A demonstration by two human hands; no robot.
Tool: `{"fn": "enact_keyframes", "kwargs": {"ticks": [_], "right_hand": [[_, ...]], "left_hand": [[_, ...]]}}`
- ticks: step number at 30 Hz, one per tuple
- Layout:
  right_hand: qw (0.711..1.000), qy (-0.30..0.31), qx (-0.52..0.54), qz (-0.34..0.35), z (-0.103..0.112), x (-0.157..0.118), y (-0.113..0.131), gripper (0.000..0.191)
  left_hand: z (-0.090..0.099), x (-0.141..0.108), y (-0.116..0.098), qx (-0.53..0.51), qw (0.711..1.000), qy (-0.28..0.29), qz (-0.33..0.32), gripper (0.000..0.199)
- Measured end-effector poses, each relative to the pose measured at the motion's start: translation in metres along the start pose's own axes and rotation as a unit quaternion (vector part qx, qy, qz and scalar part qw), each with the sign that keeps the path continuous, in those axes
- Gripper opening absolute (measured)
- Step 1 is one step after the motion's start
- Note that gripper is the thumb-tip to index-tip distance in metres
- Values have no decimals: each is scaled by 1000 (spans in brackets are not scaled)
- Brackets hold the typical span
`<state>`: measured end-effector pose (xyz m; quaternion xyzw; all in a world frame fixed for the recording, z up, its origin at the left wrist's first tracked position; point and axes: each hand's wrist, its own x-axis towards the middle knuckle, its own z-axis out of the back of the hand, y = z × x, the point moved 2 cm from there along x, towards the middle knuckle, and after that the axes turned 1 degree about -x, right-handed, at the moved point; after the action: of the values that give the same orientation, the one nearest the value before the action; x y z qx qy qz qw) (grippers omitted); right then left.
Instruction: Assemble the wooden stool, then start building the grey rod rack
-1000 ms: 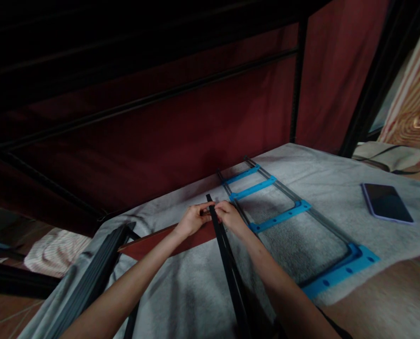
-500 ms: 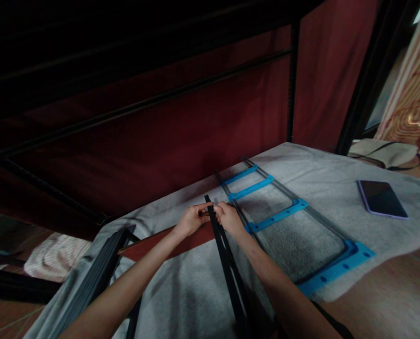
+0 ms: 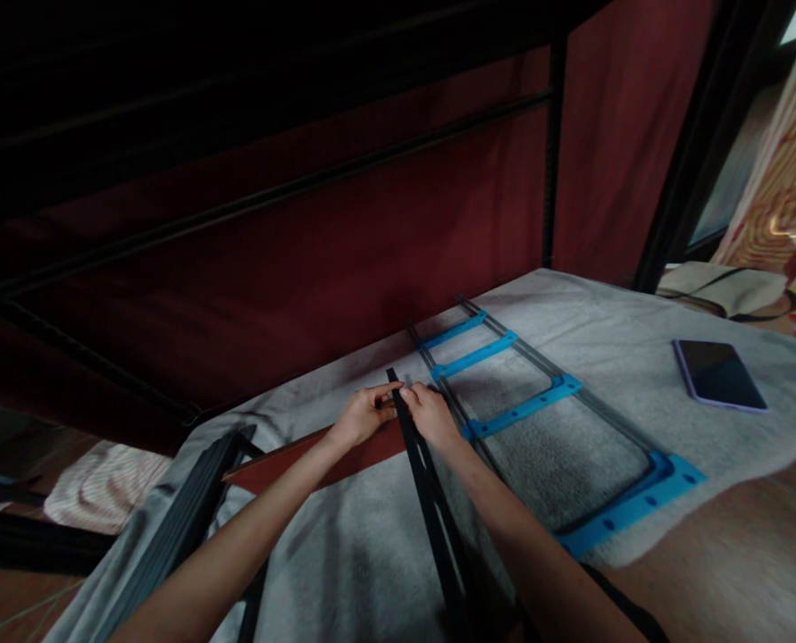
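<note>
A long black metal strip (image 3: 428,505) rises from the lower middle of the view, and both my hands are at its far end. My left hand (image 3: 363,416) has its fingers closed round the strip's left side. From the right, my right hand (image 3: 431,413) pinches the same end, thumb and fingertips together; any small part between them is hidden. Beneath the left hand lies a reddish-brown board (image 3: 364,460). To the right of my right hand, a frame of grey rods with blue crosspieces (image 3: 524,406) lies flat on the grey cloth (image 3: 344,554).
A stack of dark bars (image 3: 189,509) lies on the cloth at the left. A phone (image 3: 719,373) rests at the right. Behind stands dark metal framing with red fabric (image 3: 371,241). A pale bag (image 3: 723,288) sits at the far right, and striped cloth (image 3: 103,487) at the left.
My right hand's fingers have shifted slightly against the strip's end. My left hand keeps its place. The view has moved very slightly.
</note>
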<state>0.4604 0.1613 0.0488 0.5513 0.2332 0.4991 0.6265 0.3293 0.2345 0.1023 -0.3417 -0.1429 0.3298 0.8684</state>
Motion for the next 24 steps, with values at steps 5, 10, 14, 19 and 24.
{"fn": "enact_keyframes", "kwargs": {"ticks": [5, 10, 14, 19, 24], "right_hand": [[997, 33, 63, -39, 0, 3, -5, 31], [994, 41, 105, 4, -1, 5, -8, 13], [999, 4, -35, -7, 2, 1, -2, 26], [996, 49, 46, -55, 3, 1, -2, 31], [999, 13, -41, -7, 3, -2, 5, 22]], "left_hand": [[0, -3, -5, 0, 1000, 3, -12, 52], [0, -7, -12, 9, 999, -51, -7, 68], [2, -8, -16, 60, 996, -64, 10, 45], [3, -6, -16, 80, 996, -33, -1, 17], [2, -5, -12, 74, 997, -32, 3, 11]]}}
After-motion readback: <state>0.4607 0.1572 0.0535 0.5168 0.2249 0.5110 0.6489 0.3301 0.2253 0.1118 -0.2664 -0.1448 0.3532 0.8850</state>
